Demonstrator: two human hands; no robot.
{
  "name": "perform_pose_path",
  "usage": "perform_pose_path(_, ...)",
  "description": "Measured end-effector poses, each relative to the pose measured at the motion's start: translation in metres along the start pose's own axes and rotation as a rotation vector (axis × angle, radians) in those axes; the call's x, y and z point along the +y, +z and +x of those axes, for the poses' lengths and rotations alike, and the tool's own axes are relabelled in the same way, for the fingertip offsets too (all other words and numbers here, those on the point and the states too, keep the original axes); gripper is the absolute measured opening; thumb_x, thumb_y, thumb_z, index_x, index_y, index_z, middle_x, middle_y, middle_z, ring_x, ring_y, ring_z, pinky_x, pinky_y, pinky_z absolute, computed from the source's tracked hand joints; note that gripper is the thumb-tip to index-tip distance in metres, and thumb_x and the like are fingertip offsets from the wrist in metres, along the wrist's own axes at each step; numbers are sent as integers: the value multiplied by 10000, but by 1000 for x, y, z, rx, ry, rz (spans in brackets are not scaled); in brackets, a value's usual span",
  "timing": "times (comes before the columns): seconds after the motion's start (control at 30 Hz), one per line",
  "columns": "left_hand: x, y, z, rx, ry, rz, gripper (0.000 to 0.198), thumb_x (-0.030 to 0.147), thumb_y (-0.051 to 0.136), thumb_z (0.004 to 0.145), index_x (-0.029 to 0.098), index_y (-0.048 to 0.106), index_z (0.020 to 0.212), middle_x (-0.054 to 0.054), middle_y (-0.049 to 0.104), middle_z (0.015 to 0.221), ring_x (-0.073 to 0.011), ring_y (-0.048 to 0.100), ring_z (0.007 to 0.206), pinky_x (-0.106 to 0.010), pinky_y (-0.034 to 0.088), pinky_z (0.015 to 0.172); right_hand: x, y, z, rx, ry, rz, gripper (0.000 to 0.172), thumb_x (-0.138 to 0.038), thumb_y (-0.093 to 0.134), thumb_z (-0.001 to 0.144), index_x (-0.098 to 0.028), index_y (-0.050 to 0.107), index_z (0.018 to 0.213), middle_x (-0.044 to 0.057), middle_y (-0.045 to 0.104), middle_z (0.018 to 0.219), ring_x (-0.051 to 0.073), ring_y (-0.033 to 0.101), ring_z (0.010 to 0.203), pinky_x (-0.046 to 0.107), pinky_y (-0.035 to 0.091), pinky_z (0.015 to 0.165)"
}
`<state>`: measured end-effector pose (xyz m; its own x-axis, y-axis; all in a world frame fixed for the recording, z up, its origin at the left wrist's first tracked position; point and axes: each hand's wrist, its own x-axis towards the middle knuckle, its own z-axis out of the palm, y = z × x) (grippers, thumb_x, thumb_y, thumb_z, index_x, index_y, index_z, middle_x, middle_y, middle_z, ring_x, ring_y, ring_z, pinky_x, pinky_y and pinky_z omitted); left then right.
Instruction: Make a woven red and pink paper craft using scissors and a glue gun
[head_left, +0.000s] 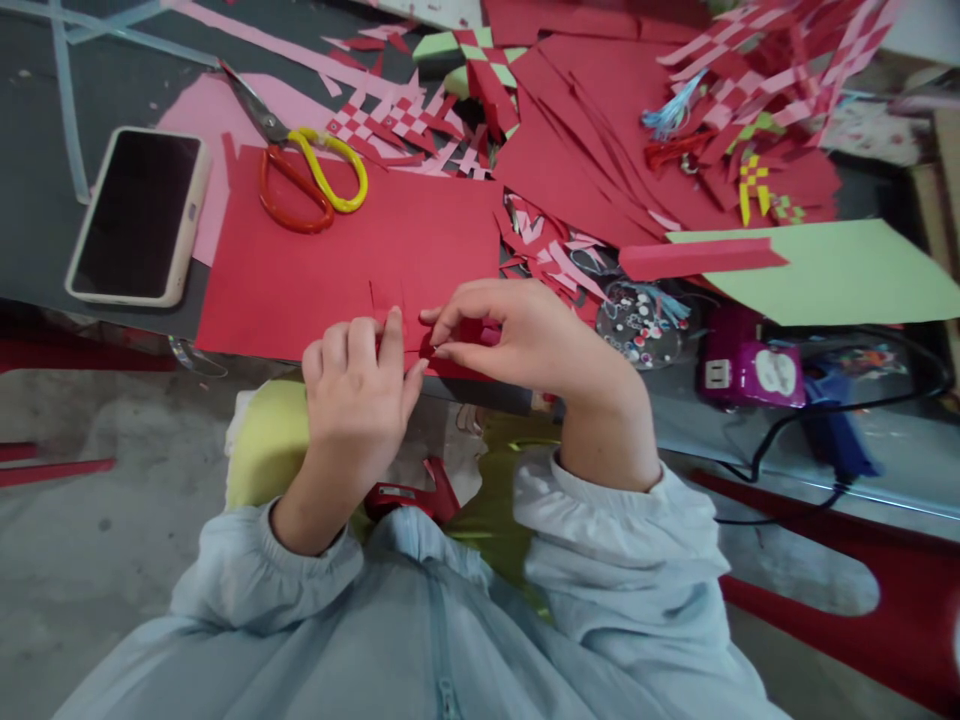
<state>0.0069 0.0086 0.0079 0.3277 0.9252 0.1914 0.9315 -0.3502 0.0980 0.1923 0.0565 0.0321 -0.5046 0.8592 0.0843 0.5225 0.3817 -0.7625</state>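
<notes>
Can pass over the middle of the red paper (442, 228), but blocked by scissors (279, 130) (big ones) farther back, phone (139, 215) left, scraps (546, 252) right.

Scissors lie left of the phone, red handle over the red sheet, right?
No: the head view shows the scissors right of the phone; the red handle is indeed over the red sheet.

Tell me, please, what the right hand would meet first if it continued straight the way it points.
The right hand would probably meet the left hand first; exact depth is unclear.
</notes>
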Motion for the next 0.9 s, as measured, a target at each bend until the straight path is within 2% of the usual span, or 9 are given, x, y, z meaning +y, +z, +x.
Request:
perform_pose_path(0.17,-2,0,1,36,-5,-53,483,392,485,937,116,565,1325,-201,615,1164,-326,536,1037,-459,417,839,-1,1,2,48,-21,5,75,-129,626,764,-178,679,784,43,715,824,181,677,814,309,496,756)
perform_pose_path(0.27,-2,1,1,40,-19,-82,470,375,483,937,117,568,1321,-214,578,1306,-361,502,1157,-498,411,903,-1,4,4,82,-44,41,64,-133,622,780,-168,675,791,59,714,845,192,681,859,323,506,793)
perform_pose_path(0.37,-2,2,1,36,-24,-120,463,375,470,942,146,550,1337,-182,522,1429,-372,447,1271,-531,374,989,-1,7,8,87,-54,47,60,-139,620,789,-165,672,801,68,714,866,205,681,908,340,510,833)
perform_pose_path(0.7,-3,1,0,-4,-24,-133,475,353,457,946,167,510,1380,-155,522,1447,-372,458,1275,-544,378,996,1,13,13,76,-67,-7,70,-131,623,776,-176,672,796,63,715,858,221,684,948,351,516,834)
perform_pose_path(0.9,-1,1,0,17,-12,-130,476,333,457,948,140,508,1380,-166,517,1447,-366,448,1292,-534,375,1007,1,13,13,72,-51,-30,72,-125,618,778,-175,667,797,68,715,870,223,685,946,347,512,833)
